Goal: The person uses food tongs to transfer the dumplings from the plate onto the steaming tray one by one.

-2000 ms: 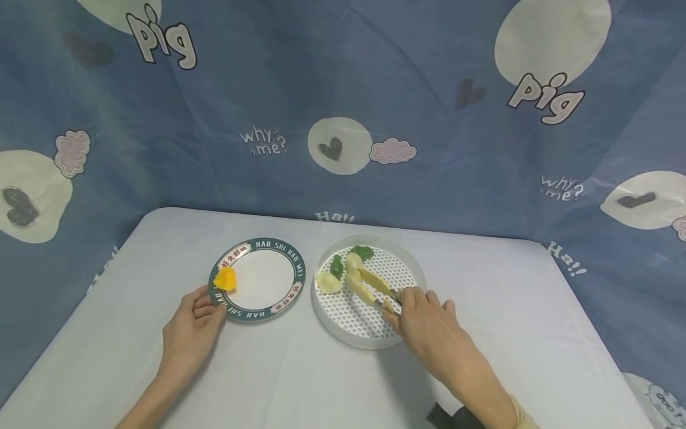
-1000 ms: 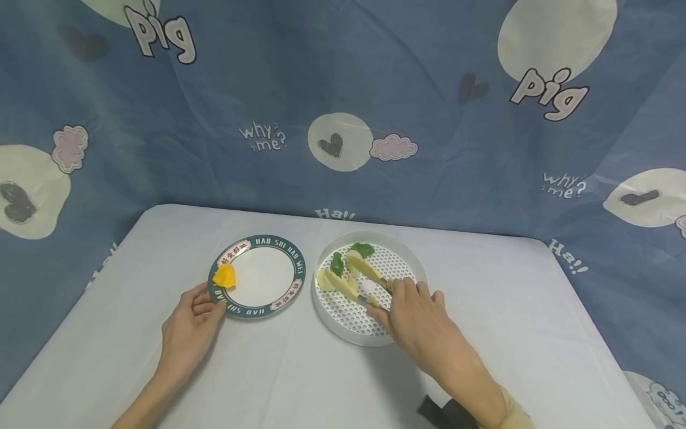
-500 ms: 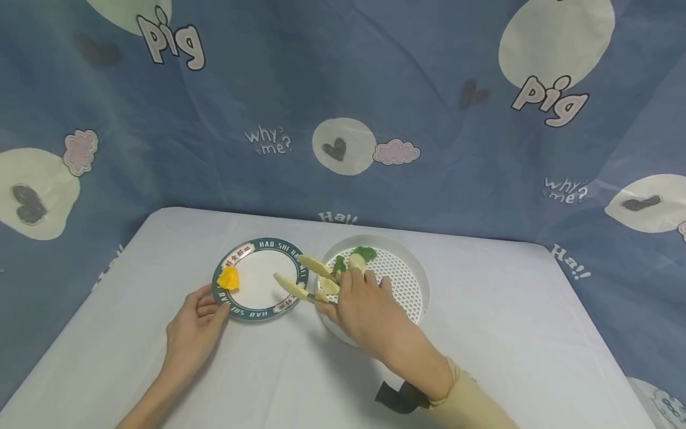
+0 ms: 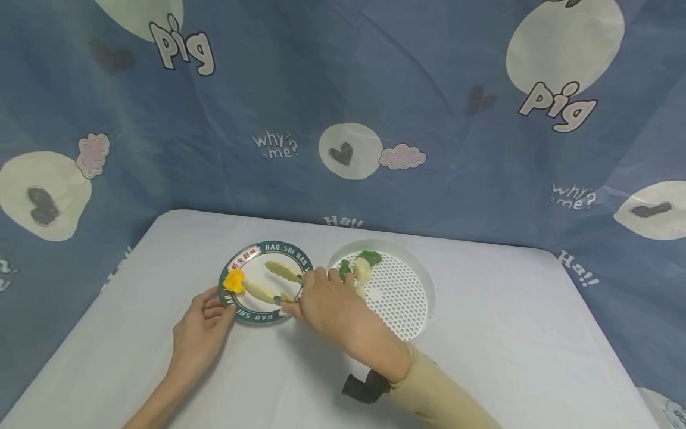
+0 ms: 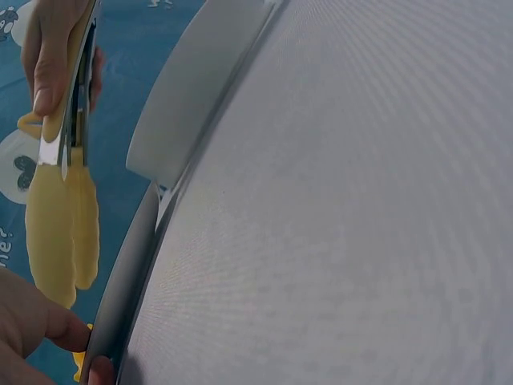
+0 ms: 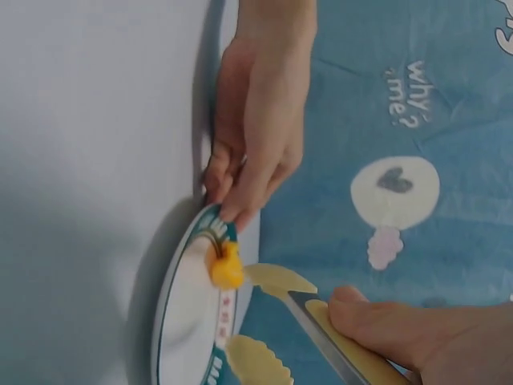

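Observation:
My left hand (image 4: 198,333) pinches the left edge of a white plate (image 4: 256,318) with a green lettered rim, thumb on one side and fingers on the other. A small lumpy yellow piece (image 4: 234,280) sits on the plate's left rim. My right hand (image 4: 337,313) grips a pair of tongs (image 4: 261,292) with pale yellow tips, held over the plate. The tips stand apart, one close to the yellow piece, with nothing visible between them. In the right wrist view, one tong tip (image 6: 280,277) appears beside the yellow piece (image 6: 227,266); whether they touch, I cannot tell.
Right of the plate is a round white tray (image 4: 430,298) with a perforated bottom. It holds green leafy pieces (image 4: 371,257) and a pale round piece (image 4: 362,270); my right hand hides part of it. A printed blue cloth (image 4: 450,196) hangs behind the white table (image 4: 509,333).
My right hand has carried the tongs left from over the perforated tray to over the plate. The left hand keeps its hold on the plate. The head view has shifted slightly.

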`<state>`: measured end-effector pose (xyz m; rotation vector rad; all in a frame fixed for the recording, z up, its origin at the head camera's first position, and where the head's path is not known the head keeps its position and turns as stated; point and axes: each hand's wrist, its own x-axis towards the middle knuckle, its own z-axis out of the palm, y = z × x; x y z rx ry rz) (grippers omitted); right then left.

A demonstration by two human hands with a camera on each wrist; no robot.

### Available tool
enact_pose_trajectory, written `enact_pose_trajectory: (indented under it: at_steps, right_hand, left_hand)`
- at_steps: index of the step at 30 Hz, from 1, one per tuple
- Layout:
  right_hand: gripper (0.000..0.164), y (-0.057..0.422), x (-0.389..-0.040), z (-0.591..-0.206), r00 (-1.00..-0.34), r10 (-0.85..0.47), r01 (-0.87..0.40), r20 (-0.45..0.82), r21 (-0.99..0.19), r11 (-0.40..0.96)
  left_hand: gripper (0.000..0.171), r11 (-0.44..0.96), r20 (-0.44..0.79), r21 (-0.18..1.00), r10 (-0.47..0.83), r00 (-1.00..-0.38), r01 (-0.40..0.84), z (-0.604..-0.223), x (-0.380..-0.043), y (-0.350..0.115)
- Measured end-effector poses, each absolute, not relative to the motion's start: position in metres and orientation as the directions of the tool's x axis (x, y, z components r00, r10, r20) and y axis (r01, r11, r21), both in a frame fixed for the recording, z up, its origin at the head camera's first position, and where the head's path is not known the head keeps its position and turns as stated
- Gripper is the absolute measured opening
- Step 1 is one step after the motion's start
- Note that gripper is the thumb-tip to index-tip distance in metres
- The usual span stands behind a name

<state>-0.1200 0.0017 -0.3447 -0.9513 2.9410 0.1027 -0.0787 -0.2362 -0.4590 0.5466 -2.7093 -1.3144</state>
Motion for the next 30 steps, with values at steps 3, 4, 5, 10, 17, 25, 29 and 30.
enact_pose_trajectory:
  at_steps: [3, 4, 5, 10, 17, 25, 29, 30]
  right_hand:
    - [0.059, -0.007, -0.122, -0.348, -0.797, -0.6, -0.603, -0.064, 0.053, 0.796]
    - [0.06, -0.01, -0.122, -0.349, -0.794, -0.604, -0.607, -0.066, 0.055, 0.793]
    - [0.061, -0.013, -0.123, -0.349, -0.793, -0.605, -0.609, -0.07, 0.048, 0.792]
    - [0.064, -0.026, -0.128, -0.351, -0.794, -0.597, -0.601, -0.114, -0.001, 0.799]
    - [0.064, -0.038, -0.133, -0.358, -0.797, -0.588, -0.595, -0.142, 0.013, 0.804]
    - [0.053, -0.039, -0.136, -0.363, -0.79, -0.6, -0.607, -0.123, 0.025, 0.794]
    - [0.052, -0.039, -0.137, -0.364, -0.787, -0.601, -0.61, -0.136, 0.036, 0.791]
    - [0.052, -0.038, -0.137, -0.364, -0.786, -0.602, -0.611, -0.14, 0.037, 0.79]
  left_hand:
    - [0.069, 0.568, -0.08, 0.774, -0.352, -0.932, -0.281, -0.46, -0.078, -0.236]
    - [0.068, 0.568, -0.08, 0.773, -0.354, -0.932, -0.282, -0.46, -0.078, -0.236]
    - [0.069, 0.569, -0.08, 0.773, -0.353, -0.932, -0.281, -0.461, -0.078, -0.236]
    - [0.069, 0.57, -0.081, 0.772, -0.351, -0.933, -0.281, -0.461, -0.076, -0.235]
    - [0.069, 0.571, -0.072, 0.776, -0.344, -0.936, -0.269, -0.459, -0.076, -0.234]
    - [0.067, 0.579, -0.054, 0.771, -0.354, -0.934, -0.264, -0.456, -0.076, -0.234]
    - [0.066, 0.574, -0.05, 0.775, -0.363, -0.93, -0.266, -0.456, -0.076, -0.234]
    - [0.066, 0.573, -0.05, 0.775, -0.364, -0.93, -0.266, -0.456, -0.076, -0.234]
